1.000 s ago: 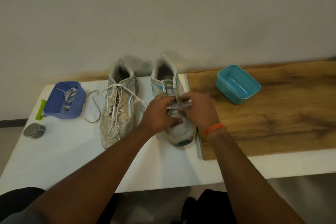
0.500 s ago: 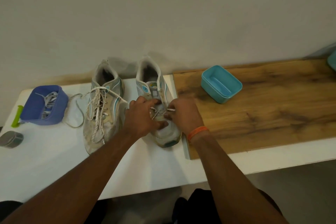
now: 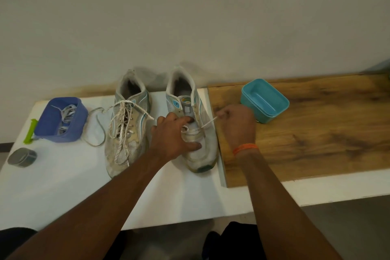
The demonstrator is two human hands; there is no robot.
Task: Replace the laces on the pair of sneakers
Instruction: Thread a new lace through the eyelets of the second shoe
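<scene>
Far left on the white counter [image 3: 63, 186]: grey tape roll [image 3: 22, 157], green clip [image 3: 30, 131], blue tub [image 3: 61, 119] holding laces. Left sneaker [image 3: 126, 124] still wears its loose old lace. Left hand [image 3: 172, 137] presses flat on the right sneaker [image 3: 196, 120], fingers spread, pinning the toe end. Right hand [image 3: 237, 124] has swung out from the eyelets since half a second ago, now pinched on the white lace [image 3: 209, 122] and drawing it taut sideways over the wooden board [image 3: 316, 133]; likely one crossing just threaded, most eyelets still empty. Empty teal tub [image 3: 264, 100] sits just beyond the right hand.
</scene>
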